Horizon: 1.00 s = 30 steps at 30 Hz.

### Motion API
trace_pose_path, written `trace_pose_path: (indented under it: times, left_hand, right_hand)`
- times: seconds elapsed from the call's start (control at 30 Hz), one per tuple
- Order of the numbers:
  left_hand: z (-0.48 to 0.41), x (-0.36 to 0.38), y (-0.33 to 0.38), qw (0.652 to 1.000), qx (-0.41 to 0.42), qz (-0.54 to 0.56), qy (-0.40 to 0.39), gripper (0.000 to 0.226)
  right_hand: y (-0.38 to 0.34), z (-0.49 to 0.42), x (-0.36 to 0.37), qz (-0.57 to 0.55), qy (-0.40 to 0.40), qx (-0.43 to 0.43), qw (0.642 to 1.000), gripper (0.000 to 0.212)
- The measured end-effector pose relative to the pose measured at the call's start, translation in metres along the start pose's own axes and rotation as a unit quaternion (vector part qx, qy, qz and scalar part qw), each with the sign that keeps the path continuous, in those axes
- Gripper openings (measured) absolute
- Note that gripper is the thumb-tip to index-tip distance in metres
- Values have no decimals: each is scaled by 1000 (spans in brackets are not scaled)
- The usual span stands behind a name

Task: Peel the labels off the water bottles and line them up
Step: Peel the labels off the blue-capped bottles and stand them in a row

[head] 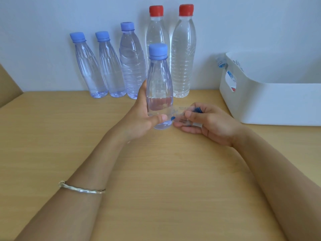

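Note:
A small clear bottle (159, 80) with a light-blue cap stands upright in the middle of the wooden table (156, 180). My left hand (144, 115) grips its lower body, thumb across the front. My right hand (205, 122) pinches a clear label (182, 113) with blue print, pulled out to the right and still touching the bottle's base. Against the back wall stands a row of bare bottles: two small blue-capped ones (90, 66) (111, 66), a taller blue-capped one (132, 63), and two tall red-capped ones (157, 32) (184, 54).
A white plastic bin (271, 101) with a handle hole sits at the right, holding peeled labels (221, 62). A brown cardboard edge (8, 84) shows at the far left. A thin bangle circles my left forearm (81, 188).

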State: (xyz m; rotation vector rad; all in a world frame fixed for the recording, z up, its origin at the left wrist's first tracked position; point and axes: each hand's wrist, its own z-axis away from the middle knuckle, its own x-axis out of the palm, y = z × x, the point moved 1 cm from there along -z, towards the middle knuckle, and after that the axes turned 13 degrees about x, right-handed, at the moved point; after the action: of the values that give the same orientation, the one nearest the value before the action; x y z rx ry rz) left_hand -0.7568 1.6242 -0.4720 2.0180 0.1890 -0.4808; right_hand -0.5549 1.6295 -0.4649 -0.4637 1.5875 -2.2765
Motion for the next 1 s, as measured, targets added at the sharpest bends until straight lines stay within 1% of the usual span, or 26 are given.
trace_pose_path:
  times: [0.1,0.2,0.27,0.4,0.53,0.67,0.77,0.83,0.9,0.97,1.0]
  left_hand:
    - [0,0,-2,1000,-9,7,-15,104]
    - [-1,-4,-2,999,-10,9,-33,99]
    - [0,-8,-1,999,-7,15,-44,94]
    - [2,-9,-1,999,-11,32,-33,83]
    - [3,-8,0,999,-6,35,-29,80]
    - [4,-10,-1,999,-2,45,-21,79]
    - [5,-8,-1,999,2,34,0,84]
    - [7,-5,0,999,14,34,25,94]
    - [10,-3,5,994,37,17,103,97]
    - [13,-2,14,978,69,-36,195,87]
    - [15,-1,20,967,89,-67,228,79]
  right_hand:
    - [-1,0,-4,-17,1,13,1000,12]
    - [1,-1,-6,-40,11,20,999,8]
    - [2,-3,-7,-60,32,17,998,8]
    - [4,-6,-3,-47,64,3,997,12]
    - [4,-8,-3,-63,81,-2,995,15]
    - [3,-9,-11,-125,124,-10,984,14]
    - [7,-10,-9,-69,146,-32,986,8]
    - [9,-11,-6,-40,159,-50,985,9]
    - [10,-9,-4,-32,157,-66,985,10]
    - [12,-7,-3,-27,159,-74,984,8]
    - [14,-7,-3,-14,166,-73,983,8]
